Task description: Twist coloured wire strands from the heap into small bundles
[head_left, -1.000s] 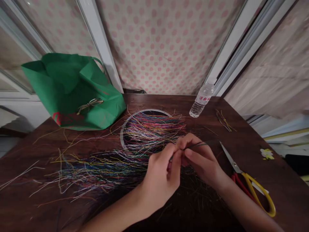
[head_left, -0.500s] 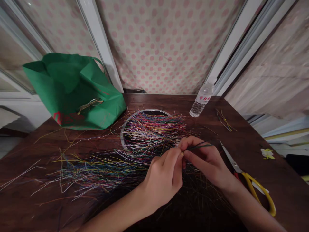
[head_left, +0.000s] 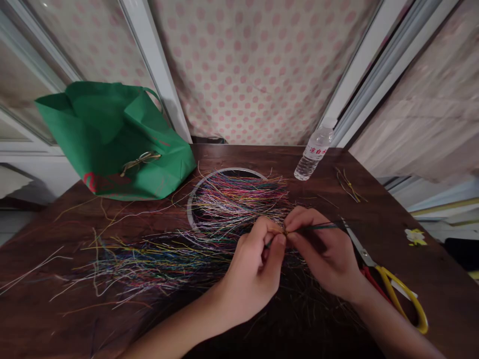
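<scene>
My left hand [head_left: 258, 269] and my right hand [head_left: 324, 249] meet fingertip to fingertip over the near edge of the wire piles. Both are closed in a pinch on a thin bundle of wires [head_left: 318, 227], whose dark green ends stick out to the right past my right fingers. A yellowish bit shows where the fingertips meet; its details are too small to make out. Just behind my hands lies a pile of colourful thin wires [head_left: 239, 199] on a round grey-rimmed tray [head_left: 189, 212]. Another pile of wires [head_left: 149, 264] spreads to the left of my left hand.
Yellow-handled scissors [head_left: 387, 279] lie right of my right hand. A water bottle [head_left: 313, 152] stands at the back right, near a few loose wires [head_left: 349, 185]. A green bag [head_left: 112, 129] with glasses [head_left: 140, 162] on it sits back left. A small white-yellow piece [head_left: 414, 237] lies far right.
My fingers have shifted their pinch, the left fingertips opening out slightly from a tighter curl. The dark wire ends now point straighter and farther to the right.
</scene>
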